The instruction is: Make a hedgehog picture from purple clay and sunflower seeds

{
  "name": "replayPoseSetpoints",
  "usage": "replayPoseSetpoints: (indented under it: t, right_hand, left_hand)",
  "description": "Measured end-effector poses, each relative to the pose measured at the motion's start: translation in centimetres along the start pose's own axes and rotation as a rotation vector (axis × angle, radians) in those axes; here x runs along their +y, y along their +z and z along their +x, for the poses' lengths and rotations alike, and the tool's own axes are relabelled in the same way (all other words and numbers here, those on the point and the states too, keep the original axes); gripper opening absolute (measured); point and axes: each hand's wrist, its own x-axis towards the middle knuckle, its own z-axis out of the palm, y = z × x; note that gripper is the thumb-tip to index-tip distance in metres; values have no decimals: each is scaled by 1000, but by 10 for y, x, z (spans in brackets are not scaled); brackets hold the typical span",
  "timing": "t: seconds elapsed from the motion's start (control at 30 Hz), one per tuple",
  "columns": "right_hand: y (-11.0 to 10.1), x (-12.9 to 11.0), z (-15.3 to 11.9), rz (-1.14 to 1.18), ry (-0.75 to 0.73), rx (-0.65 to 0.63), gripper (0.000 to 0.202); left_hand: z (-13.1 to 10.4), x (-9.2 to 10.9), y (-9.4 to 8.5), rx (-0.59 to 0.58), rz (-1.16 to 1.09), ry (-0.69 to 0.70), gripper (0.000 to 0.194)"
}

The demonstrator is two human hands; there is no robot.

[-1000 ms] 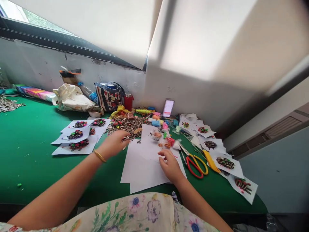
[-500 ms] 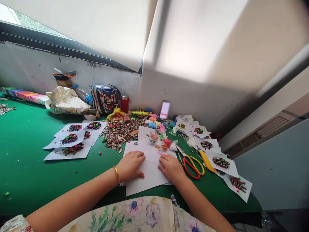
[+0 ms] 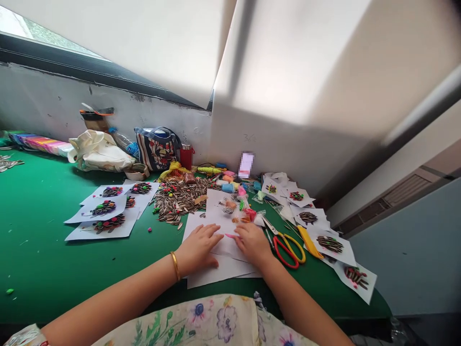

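Note:
White paper sheets (image 3: 209, 276) lie in front of me on the green table. My left hand (image 3: 199, 247) rests on the upper sheet with its fingers spread, holding nothing. Over the right part of the paper is my right hand (image 3: 252, 242), its fingers bent and close together around a thin strip of pink clay (image 3: 230, 236) that pokes out toward the left hand. Just beyond the hands, bags of coloured clay (image 3: 248, 214) sit on the paper. Scissors (image 3: 288, 247) with red and yellow handles lie right of my right hand.
Striped seeds (image 3: 176, 199) are heaped behind the left hand. Cards with seed figures lie at left (image 3: 118, 230) and right (image 3: 351, 250). A cream bag (image 3: 101, 151), a patterned bag (image 3: 156, 151) and a red bottle (image 3: 186, 157) stand by the wall.
The upper paper has shifted away from me. My right hand has moved slightly left and away, and the pink strip with it. The left hand has moved slightly toward the right.

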Motion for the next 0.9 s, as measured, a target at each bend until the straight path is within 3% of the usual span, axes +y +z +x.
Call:
replayPoseSetpoints:
  t: [0.1,0.3,0.37,0.47,0.6,0.7,0.9]
  right_hand:
    - [4,20,20,-77,138,66,30]
    - [13,35,40,-191,164,9,37]
    - [5,40,34,-211,205,38,32]
    - [-16,53,14,-282,382,55,22]
    - [-39,68,-14,-329,548,-152,19]
    - [-38,68,-26,-306,536,-246,20]
    - [-22,60,-23,-279,598,-225,32]
  left_hand:
    - [-4,2,8,-28,-42,113,72]
    - [-7,-3,20,-26,-97,149,67]
    - [-8,-4,23,-9,-104,155,67]
    - [-10,-5,25,13,-113,153,66]
    - [-11,-4,22,34,-116,143,60]
    - [-12,-1,18,46,-115,149,51]
    - [-12,1,16,54,-127,147,43]
